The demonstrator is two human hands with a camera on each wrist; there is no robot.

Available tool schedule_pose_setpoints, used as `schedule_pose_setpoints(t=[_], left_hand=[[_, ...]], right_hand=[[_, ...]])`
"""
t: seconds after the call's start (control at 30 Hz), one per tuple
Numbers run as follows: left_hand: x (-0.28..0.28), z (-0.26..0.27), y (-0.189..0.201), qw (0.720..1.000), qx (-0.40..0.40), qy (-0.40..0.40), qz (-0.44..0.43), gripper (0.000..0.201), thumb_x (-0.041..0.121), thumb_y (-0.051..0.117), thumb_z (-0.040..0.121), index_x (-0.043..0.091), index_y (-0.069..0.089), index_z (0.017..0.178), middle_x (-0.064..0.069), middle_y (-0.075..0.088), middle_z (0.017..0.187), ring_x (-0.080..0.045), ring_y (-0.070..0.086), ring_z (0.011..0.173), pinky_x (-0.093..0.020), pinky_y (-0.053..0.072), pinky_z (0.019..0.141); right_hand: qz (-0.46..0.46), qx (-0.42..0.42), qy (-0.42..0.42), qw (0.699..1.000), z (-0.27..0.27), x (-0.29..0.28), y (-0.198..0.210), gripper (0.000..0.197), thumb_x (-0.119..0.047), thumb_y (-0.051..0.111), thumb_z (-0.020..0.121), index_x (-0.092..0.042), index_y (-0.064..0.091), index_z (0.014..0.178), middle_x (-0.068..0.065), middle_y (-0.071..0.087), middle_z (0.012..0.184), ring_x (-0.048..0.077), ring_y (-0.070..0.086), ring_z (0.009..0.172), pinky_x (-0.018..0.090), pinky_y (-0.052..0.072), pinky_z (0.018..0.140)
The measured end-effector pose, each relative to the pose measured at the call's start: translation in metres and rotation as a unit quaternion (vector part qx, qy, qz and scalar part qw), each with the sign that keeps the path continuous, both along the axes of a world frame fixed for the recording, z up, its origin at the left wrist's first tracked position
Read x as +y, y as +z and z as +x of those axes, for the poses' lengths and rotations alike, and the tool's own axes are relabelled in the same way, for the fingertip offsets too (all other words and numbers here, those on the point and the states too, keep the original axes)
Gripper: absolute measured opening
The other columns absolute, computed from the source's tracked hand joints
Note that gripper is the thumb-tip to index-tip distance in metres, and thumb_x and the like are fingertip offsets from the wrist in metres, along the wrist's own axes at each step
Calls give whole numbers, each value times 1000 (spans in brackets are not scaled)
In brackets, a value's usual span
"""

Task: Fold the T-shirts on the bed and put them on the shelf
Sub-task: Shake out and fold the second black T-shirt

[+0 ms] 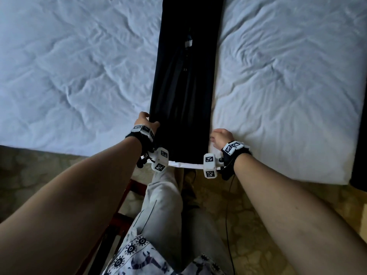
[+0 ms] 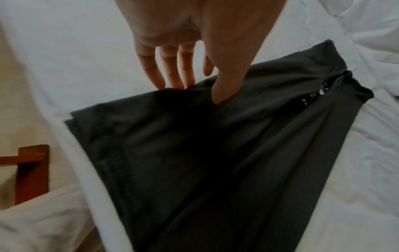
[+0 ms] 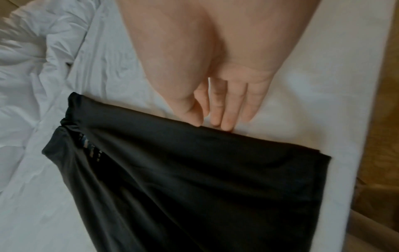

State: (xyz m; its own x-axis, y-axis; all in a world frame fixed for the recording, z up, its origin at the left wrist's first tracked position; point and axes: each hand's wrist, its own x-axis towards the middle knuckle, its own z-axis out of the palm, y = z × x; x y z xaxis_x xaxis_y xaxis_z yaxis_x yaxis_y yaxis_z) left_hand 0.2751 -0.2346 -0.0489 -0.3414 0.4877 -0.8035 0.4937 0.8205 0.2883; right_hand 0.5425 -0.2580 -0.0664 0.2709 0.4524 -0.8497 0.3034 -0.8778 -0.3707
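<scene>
**Black T-shirt laid in a long strip at the bed's near edge**

I am standing at the foot of the bed (image 1: 79, 66), and the black T-shirt (image 1: 184, 80) lies in front of me on the white sheet as a narrow strip, both sides folded in, running straight away from me. Its hem end reaches the near edge of the mattress; the collar end, with a small white label showing, points away.

My left hand (image 1: 146, 124) is at the left edge of the strip near the hem. In the left wrist view my thumb lies on top of the cloth and my fingers (image 2: 170, 71) reach down, fairly straight and a little spread, their tips meeting the folded edge. I cannot tell whether they are tucked under it, so the pinch is unclear.

My right hand (image 1: 221, 136) is at the right edge, nearly across from the left. In the right wrist view its fingers (image 3: 228, 109) are straight and close together, the tips touching the sheet right at the shirt's folded edge, holding nothing.

A dark red wooden frame (image 2: 32, 172) shows beside the bed's corner, and the floor (image 1: 39, 165) below is patterned in tan.
</scene>
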Motion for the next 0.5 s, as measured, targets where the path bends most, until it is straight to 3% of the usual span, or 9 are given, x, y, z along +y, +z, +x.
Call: schedule_pose_setpoints(t=[0.07, 0.13, 0.23, 0.33, 0.43, 0.5], left_hand=[[-14, -5, 3, 1000, 4, -3, -25, 51, 36, 67, 82, 13, 48, 123, -8, 62, 97, -29, 61, 88, -38, 51, 85], [-26, -9, 2, 998, -3, -32, -60, 43, 38, 67, 84, 6, 61, 113, -10, 62, 88, -29, 62, 88, -38, 52, 88], [-44, -13, 1, 994, -21, -47, -97, 40, 45, 67, 83, 12, 68, 105, -13, 66, 109, -33, 63, 105, -30, 47, 88], [-59, -20, -7, 996, -31, -17, -85, 36, 55, 71, 67, 23, 65, 83, -8, 70, 96, -30, 67, 89, -37, 55, 85], [-75, -25, -18, 996, -56, 49, -52, 35, 47, 78, 64, 20, 62, 78, -8, 70, 85, -30, 69, 85, -44, 58, 84], [-82, -20, -12, 993, -71, 94, -26, 32, 36, 83, 65, 17, 60, 78, -10, 70, 86, -30, 69, 85, -45, 58, 82]], right_hand=[[-1, 20, -31, 999, -5, -18, -3, 5, -16, 65, 75, -21, 65, 76, 5, 66, 76, 26, 64, 81, 50, 54, 91], [-14, 38, -26, 999, -8, -33, -4, 7, -19, 70, 76, -22, 66, 81, 4, 66, 78, 22, 63, 80, 40, 55, 84], [-18, 48, -18, 999, -15, -47, 1, 13, -26, 74, 69, -18, 64, 68, 1, 65, 71, 24, 63, 76, 34, 52, 72], [23, 16, -13, 1000, -21, -53, 11, 15, -21, 72, 75, -8, 63, 74, 5, 55, 65, 20, 51, 62, 28, 41, 57], [40, 21, -43, 998, -25, -61, 15, 11, -18, 72, 76, -12, 63, 78, 3, 64, 74, 21, 59, 70, 29, 48, 64], [49, 37, -64, 996, -28, -68, 12, 19, -15, 73, 71, -18, 62, 86, 2, 70, 88, 21, 66, 83, 38, 57, 79]])
